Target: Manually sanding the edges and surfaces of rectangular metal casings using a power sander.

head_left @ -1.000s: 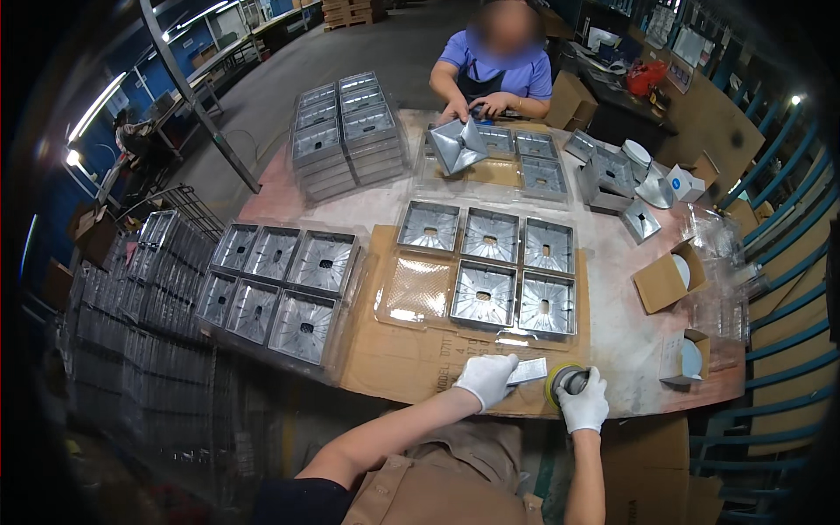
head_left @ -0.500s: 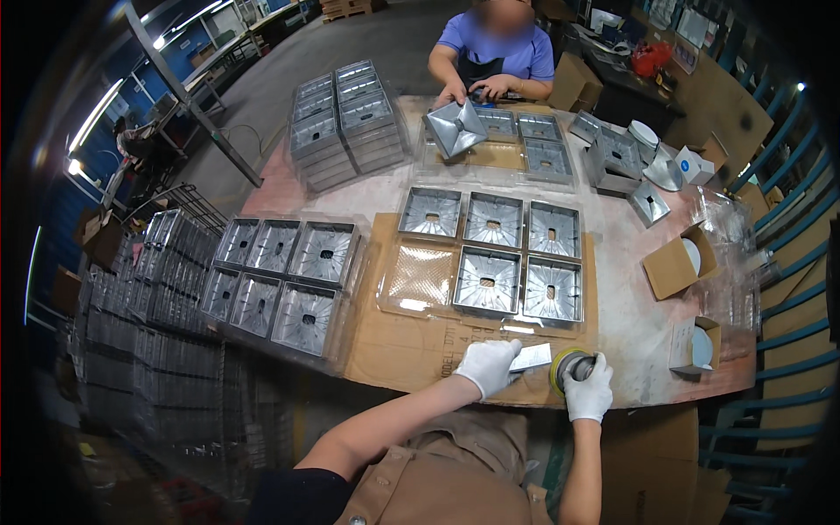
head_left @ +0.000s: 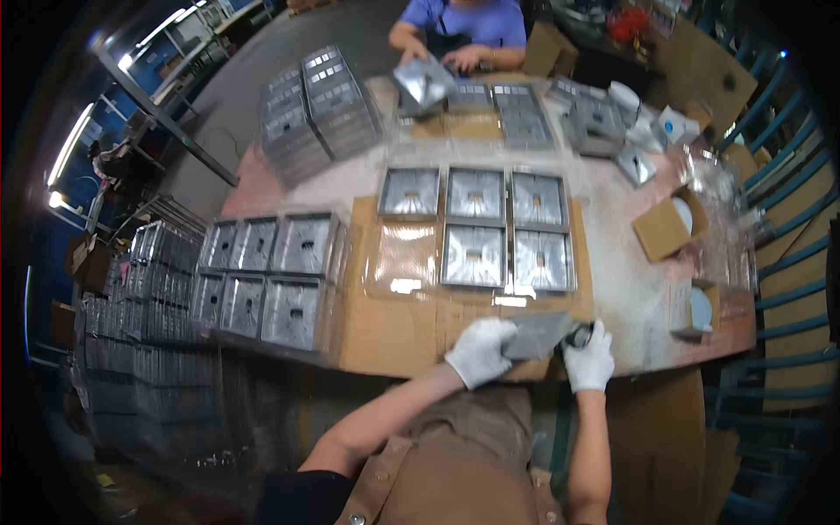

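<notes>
In the middle near the table's front edge, my white-gloved left hand (head_left: 480, 353) grips a flat, square grey metal piece (head_left: 538, 337) by its left side. My right hand (head_left: 589, 360), gloved too, is closed round a dark round object (head_left: 578, 334) at the metal piece's right edge. The piece partly covers that object, and blur hides whether the two touch. Beyond my hands lies a clear plastic tray (head_left: 404, 284) on brown cardboard (head_left: 372, 337). Several square metal pans (head_left: 473, 255) with slotted centres sit in it.
Stacked trays of similar pans (head_left: 293, 311) stand at left, with another stack (head_left: 319, 131) at far left. Across the table a person in purple (head_left: 481, 26) holds a metal piece (head_left: 424, 83). Open cardboard boxes (head_left: 661, 232) and loose metal parts (head_left: 636, 164) lie at right.
The metal piece in my left hand has turned from nearly edge-on to show its broad face, and is closer to the right-hand object. The whole view has shifted slightly.
</notes>
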Demonstrator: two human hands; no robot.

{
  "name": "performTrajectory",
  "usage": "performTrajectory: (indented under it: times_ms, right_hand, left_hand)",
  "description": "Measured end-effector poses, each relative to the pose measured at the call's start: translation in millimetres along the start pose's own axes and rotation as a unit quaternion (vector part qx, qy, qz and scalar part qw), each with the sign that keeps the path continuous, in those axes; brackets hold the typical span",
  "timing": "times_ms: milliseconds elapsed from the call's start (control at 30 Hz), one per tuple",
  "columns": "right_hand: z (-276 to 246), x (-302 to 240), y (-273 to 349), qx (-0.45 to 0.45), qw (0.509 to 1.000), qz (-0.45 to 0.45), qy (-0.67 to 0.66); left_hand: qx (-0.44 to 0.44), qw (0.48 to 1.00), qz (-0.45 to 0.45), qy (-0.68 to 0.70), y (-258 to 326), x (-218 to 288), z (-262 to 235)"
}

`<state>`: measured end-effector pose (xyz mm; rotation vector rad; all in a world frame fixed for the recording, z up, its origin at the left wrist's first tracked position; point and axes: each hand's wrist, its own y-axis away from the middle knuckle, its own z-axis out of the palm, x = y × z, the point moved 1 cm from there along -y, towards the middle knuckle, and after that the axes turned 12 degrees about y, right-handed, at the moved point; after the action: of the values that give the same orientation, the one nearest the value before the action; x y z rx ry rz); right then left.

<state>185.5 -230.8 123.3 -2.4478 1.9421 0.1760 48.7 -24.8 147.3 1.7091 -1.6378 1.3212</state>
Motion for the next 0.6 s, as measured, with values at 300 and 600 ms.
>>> performTrajectory:
  times_ms: [300,600]
  right_hand:
    - [-25,6,-8,0.022,1.000,-0.019,-0.009]
    - [-123,-90,39,0.065,0.953,-0.293,-0.035]
  left_hand:
    - [-0.015,0.961,-0.212,0.175,53,-119,30]
    - [0.026,0.881,-0.264,0.392,68,-133,38]
